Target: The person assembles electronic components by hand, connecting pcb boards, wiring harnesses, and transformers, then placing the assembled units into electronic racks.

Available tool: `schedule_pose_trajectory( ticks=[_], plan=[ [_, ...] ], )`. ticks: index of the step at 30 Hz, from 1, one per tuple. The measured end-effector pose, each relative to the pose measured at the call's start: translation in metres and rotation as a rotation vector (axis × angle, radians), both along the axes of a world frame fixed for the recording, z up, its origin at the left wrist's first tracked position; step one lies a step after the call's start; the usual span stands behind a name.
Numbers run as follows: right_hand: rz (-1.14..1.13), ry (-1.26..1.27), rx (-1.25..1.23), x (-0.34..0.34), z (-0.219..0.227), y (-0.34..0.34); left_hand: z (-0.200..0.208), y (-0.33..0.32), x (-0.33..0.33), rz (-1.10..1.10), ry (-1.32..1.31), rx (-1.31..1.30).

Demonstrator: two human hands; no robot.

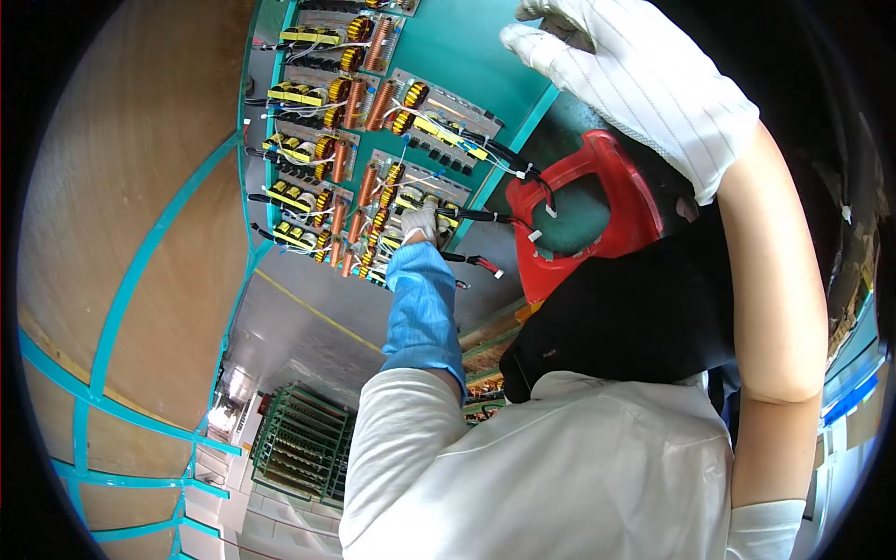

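Note:
My left hand [420, 224], in a pale glove with a blue oversleeve above it, is down on a circuit board [446, 183] near the front of the teal tabletop [467, 42]. Its fingers look curled among the parts; whatever they hold is hidden. The board carries yellow-wound coils, copper coils and black cables with white plugs. My right hand [644, 89], in a white striped glove, is raised at the upper right, apart from the boards. Thumb and fingers are bent with a gap between them, and nothing shows in that gap.
Several similar circuit boards [303, 159] stand in a column along the tabletop's left side. A red plastic stool [607, 201] is at the right, beside hanging cable ends. Teal-edged brown panels [177, 243] line the left, and a green rack [303, 443] stands at the lower left.

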State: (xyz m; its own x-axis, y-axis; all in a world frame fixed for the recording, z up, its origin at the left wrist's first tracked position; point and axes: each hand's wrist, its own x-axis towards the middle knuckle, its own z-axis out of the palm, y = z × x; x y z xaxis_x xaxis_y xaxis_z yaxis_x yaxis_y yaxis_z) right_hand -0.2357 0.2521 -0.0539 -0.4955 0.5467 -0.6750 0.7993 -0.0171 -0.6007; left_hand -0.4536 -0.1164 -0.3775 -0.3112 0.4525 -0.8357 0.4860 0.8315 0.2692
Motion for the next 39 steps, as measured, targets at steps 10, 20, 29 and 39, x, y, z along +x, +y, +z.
schedule_pose_trajectory(
  ticks=[10,20,29,39],
  plan=[
    [0.133,-0.063,0.076,-0.001,0.0,0.0,0.044,0.067,0.004,-0.172,0.354,-0.322],
    [0.176,-0.006,0.207,-0.002,-0.002,-0.006,0.008,0.158,-0.012,0.284,0.508,0.157],
    [0.098,-0.058,0.03,0.011,0.007,0.008,0.009,0.183,0.04,0.457,0.542,-0.085],
    [0.123,0.285,0.635,0.029,-0.053,-0.025,-0.01,0.181,0.008,-0.39,0.312,-0.095]
  ],
)
